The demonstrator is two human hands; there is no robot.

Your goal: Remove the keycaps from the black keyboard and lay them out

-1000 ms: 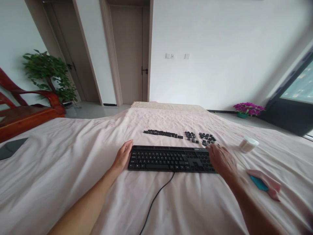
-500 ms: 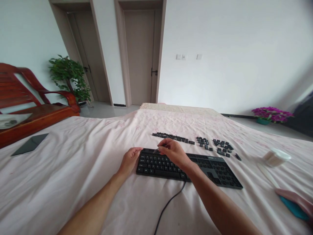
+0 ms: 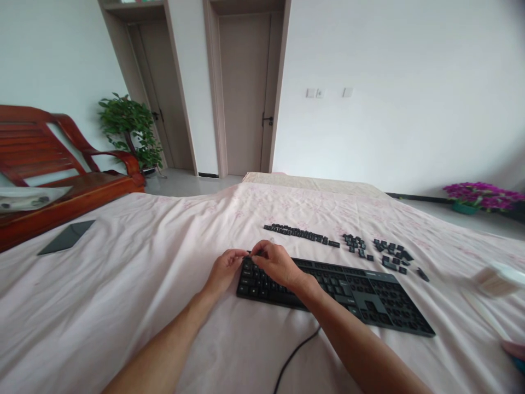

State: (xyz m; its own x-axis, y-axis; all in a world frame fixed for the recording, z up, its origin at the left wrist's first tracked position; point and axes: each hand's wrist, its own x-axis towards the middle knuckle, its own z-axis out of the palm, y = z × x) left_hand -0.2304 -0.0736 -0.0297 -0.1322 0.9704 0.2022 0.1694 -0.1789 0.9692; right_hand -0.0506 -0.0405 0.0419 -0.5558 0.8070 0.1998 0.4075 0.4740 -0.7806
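The black keyboard lies on pale cloth, its long axis slanting from both hands' fingertips at its far left corner toward the person at its right end. The left hand is nearer that corner's outer side, the right hand reaching over the keys. Each grip is drawn in; whether either is closed on anything, I cannot tell. Loose keycaps lie beyond; behind are 2 doors and a wooden seat.

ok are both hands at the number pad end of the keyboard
No, the left hand and right hand are both at the opposite end of the keyboard.
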